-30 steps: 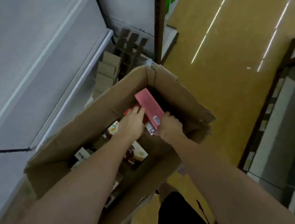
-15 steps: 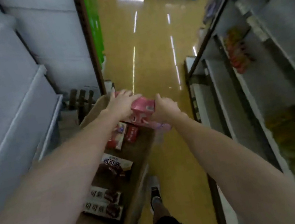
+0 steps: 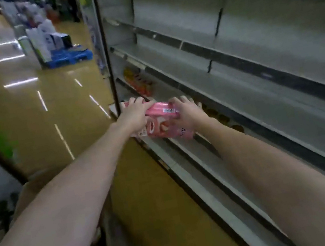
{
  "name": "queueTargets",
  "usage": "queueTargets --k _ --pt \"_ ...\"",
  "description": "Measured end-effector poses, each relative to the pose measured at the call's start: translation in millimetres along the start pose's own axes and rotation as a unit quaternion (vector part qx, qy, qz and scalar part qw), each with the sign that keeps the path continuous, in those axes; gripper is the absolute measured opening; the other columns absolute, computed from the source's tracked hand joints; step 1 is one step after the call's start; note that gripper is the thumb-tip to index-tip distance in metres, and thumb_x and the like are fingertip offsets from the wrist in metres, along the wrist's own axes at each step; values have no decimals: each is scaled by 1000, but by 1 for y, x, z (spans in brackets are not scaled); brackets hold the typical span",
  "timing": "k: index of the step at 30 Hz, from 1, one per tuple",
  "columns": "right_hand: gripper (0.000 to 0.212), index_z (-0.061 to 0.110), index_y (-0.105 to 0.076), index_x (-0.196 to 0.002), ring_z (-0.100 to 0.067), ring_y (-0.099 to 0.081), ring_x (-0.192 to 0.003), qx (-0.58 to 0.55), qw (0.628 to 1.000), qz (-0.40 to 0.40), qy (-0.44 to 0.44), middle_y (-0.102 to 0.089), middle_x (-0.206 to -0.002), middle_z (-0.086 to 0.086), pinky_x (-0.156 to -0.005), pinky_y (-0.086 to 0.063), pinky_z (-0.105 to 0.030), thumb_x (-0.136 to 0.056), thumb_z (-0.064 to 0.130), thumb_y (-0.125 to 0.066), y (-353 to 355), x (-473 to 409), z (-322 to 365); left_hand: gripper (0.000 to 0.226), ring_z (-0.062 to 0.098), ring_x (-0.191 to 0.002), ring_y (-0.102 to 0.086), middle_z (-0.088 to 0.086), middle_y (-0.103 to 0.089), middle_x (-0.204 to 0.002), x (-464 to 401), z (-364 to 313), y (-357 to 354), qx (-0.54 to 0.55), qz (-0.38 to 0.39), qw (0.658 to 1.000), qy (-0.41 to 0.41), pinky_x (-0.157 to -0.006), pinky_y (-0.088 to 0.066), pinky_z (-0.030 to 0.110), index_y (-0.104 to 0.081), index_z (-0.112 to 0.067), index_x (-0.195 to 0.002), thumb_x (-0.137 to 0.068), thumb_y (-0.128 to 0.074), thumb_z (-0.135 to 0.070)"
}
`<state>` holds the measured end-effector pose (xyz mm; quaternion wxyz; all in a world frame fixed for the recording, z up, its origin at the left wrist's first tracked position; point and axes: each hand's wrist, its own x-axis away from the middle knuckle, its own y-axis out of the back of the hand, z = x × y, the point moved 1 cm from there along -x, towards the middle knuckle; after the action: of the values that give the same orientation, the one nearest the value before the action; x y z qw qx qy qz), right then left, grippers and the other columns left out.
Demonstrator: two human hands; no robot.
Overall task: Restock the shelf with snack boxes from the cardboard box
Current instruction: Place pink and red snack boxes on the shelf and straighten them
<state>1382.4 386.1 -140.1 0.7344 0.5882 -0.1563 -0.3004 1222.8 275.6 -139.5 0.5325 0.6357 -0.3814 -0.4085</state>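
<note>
A shop aisle with a glossy yellow-brown floor (image 3: 74, 121) runs away toward twelve o'clock, and a tall run of grey metal shelving (image 3: 257, 75) fills the view from one o'clock round to five, its tiers mostly bare in the blurred frame.

The pink snack boxes (image 3: 164, 120) sit near the centre of the view, carried in the air just in front of the edge of a lower shelf tier. They seem to be a small bundle of long pink cartons pressed together, a barcode label on the top face and printed pictures on the side toward the camera; how many there are cannot be told. They are held between two hands, probably so the loose cartons stay as one block on the way to the shelf.

The left hand (image 3: 134, 116) holds the end at nine o'clock of the bundle, fingers curled over its top. The right hand (image 3: 188, 111) clasps the end at three o'clock, fingers spread and bent round the far side. Neither hand is slack; both clamp the bundle.

Beyond the boxes, at about twelve o'clock from them, orange and red packets (image 3: 139, 81) already lie on a tier. At eight o'clock, low in the view, part of the cardboard box (image 3: 28, 194) shows behind the left forearm. Far up the aisle at eleven o'clock stands a blue pallet (image 3: 69, 57) with stacked goods.
</note>
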Motion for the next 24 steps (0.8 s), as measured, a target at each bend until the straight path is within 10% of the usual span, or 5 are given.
queueTargets --k 14,18,24 --pt "84 29 -44 -139 -26 -49 -118 64 965 -207 -148 -48 -128 -3 -98 -44 -43 -72 74 -66 231 224 -243 59 26 -125 -40 2 -53 -133 -27 -361 99 82 -115 964 -225 -106 -32 48 -44 -32 -145 -91 -64 -43" --pt "113 10 -35 -142 -30 -44 -125 -68 904 -315 -281 -42 -135 -13 -101 -42 -43 -57 68 -82 260 286 -289 42 21 -111 -53 -1 -65 -115 -21 -449 106 156 -123 954 -226 -90 -42 38 -62 -31 -125 -86 -70 -45" --pt "102 10 -33 -138 -34 -54 -122 -183 829 -367 -381 -48 -135 -16 -97 -50 -45 -63 53 -88 275 334 -351 36 23 -103 -59 -3 -69 -97 -14 -552 102 193 -132 949 -211 -95 -45 44 -67 -28 -102 -76 -76 -52"
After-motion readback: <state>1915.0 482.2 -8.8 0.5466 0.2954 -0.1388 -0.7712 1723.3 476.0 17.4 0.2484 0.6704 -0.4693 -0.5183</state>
